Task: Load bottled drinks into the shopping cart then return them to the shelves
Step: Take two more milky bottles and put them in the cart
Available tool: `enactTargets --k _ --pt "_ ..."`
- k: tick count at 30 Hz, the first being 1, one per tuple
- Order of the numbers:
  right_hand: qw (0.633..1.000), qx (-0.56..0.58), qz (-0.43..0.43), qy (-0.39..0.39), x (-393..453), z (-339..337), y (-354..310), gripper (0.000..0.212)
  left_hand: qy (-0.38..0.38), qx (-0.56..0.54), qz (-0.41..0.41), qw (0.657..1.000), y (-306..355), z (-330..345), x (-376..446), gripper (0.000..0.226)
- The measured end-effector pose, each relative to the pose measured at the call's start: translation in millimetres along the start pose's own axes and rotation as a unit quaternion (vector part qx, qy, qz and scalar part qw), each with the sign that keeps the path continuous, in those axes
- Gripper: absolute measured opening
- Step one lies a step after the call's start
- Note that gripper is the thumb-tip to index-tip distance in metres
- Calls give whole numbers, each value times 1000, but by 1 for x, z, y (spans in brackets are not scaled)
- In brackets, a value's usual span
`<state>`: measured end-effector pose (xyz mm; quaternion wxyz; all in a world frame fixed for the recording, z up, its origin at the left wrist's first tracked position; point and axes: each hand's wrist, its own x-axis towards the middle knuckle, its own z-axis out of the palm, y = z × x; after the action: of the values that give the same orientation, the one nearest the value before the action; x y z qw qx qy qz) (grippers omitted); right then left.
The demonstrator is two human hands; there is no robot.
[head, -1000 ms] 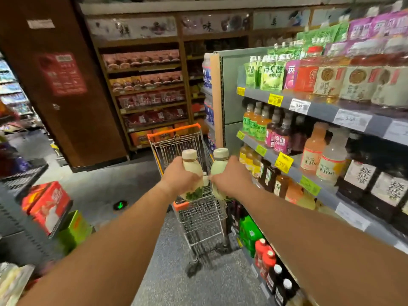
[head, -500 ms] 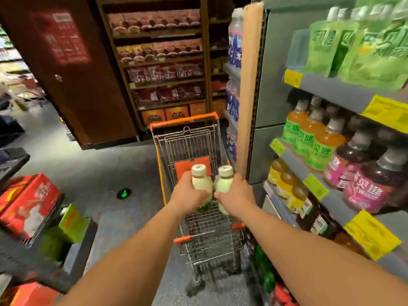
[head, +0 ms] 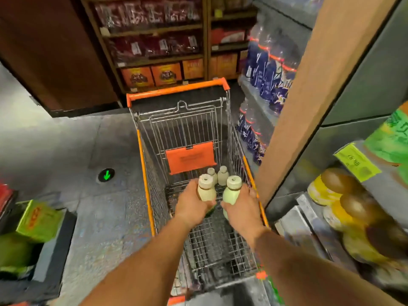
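Note:
My left hand (head: 191, 206) grips a pale cream bottle (head: 205, 189) with a beige cap. Right beside it my right hand (head: 241, 210) grips a pale green bottle (head: 230, 191) of the same shape. I hold both upright, low inside the wire shopping cart (head: 141, 146) with its orange rim. Two more pale bottles (head: 218, 176) stand on the cart floor just beyond my hands, below the orange flap (head: 190, 157).
Drink shelves on the right hold yellow and brown-capped bottles (head: 344, 202) and a yellow price tag (head: 356, 165). Blue-labelled water bottles (head: 267, 69) line the shelf end past the cart. Green and red boxes (head: 37, 220) sit at the left. Grey floor lies left of the cart.
I have moved closer and tilted my view down over the cart. Both hands have lowered their bottles from above the cart into its basket. Two bottles on the cart floor came into view.

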<state>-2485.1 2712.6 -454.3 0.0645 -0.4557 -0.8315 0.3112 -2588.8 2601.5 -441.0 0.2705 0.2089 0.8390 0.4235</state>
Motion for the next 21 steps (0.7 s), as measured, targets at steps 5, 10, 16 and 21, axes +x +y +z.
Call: enactTargets --k 5,10,16,21 --pt "1000 -12 0 21 87 76 13 63 -6 29 -10 1000 -59 40 109 67" --pt "997 54 53 -8 185 161 49 73 -8 -14 -43 999 -133 93 218 76" --pt "990 101 95 -24 254 255 96 72 -11 -26 -76 997 -213 154 298 71" --pt "992 52 116 4 279 285 115 56 -38 -23 -114 992 -245 177 326 67"
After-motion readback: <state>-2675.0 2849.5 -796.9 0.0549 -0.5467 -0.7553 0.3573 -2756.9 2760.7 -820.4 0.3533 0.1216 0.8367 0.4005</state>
